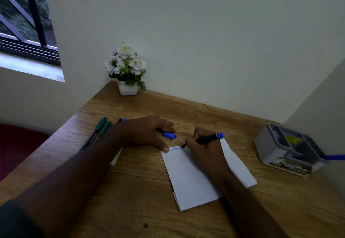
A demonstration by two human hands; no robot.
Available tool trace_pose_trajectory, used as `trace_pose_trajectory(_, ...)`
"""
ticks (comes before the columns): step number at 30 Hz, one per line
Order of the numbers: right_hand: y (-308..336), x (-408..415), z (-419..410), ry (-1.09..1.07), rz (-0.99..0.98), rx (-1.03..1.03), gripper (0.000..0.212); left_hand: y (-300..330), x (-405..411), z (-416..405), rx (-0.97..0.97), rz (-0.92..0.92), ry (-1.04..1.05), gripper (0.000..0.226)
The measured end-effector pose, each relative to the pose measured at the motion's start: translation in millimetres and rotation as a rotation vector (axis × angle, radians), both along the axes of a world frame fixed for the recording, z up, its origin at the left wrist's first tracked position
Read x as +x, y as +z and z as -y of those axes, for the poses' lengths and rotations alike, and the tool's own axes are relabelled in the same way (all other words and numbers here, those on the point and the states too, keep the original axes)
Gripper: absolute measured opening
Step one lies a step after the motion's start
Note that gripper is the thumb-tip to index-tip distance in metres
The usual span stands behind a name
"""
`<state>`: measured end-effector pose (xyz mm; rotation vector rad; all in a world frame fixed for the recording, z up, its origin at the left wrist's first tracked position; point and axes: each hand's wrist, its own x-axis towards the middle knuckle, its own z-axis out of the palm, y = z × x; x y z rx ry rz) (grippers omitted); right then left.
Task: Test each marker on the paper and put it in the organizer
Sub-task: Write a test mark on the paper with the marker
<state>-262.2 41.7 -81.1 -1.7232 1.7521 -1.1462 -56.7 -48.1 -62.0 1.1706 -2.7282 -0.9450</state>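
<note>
A folded white paper (194, 178) lies on the wooden desk (134, 178), with blue letters along its top edge. My right hand (200, 148) grips a black marker with a blue end (209, 138), its tip on the paper by the letters. My left hand (147, 133) rests flat on the desk, its thumb pressing the paper's top left corner. A blue cap (169, 135) lies under its fingers. Several more markers, two with green caps (101, 127), lie at the left, partly hidden by my left forearm. The grey organizer (285, 150) stands at the right, a blue marker (335, 157) sticking out of it.
A white pot of white flowers (127, 71) stands in the back corner against the wall. Walls close the desk at the back and right. A window is at the upper left, and a dark red seat sits beyond the desk's left edge.
</note>
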Motion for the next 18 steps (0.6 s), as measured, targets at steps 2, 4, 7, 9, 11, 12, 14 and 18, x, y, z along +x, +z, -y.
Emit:
trace_pose_trajectory(2,-0.5,0.0,0.4,-0.006,-0.017,-0.001,0.025,-0.8,0.1,0.6,0.003,0.001,-0.001,0.078)
trace_pose_trajectory(4,0.5,-0.8,0.2,-0.011,-0.007,0.005,0.024,-1.2,0.3,0.8,0.002,0.004,-0.008,0.078)
trace_pose_trajectory(7,1.3,-0.9,-1.4,0.006,0.044,-0.003,0.024,1.6,-0.1,-1.3,-0.001,0.011,-0.008,0.077)
trace_pose_trajectory(9,0.7,-0.6,-1.9,0.017,0.050,-0.005,0.024,5.2,-1.0,-4.0,-0.001,0.014,-0.005,0.077)
trace_pose_trajectory(11,-0.2,-0.6,-1.4,0.019,0.038,-0.005,0.027,6.8,-1.7,-5.2,-0.004,0.015,0.001,0.077)
trace_pose_trajectory(12,-0.3,-0.4,-1.2,0.019,0.033,-0.005,0.028,6.8,-1.7,-5.3,-0.001,0.019,0.008,0.077)
trace_pose_trajectory(14,-0.7,-1.0,-0.2,0.009,0.028,-0.008,0.028,5.8,-1.3,-4.9,-0.001,0.019,0.012,0.078)
trace_pose_trajectory(18,-0.3,-3.6,-0.2,0.001,0.058,-0.035,0.029,2.2,-0.2,-1.8,-0.006,0.013,-0.008,0.077)
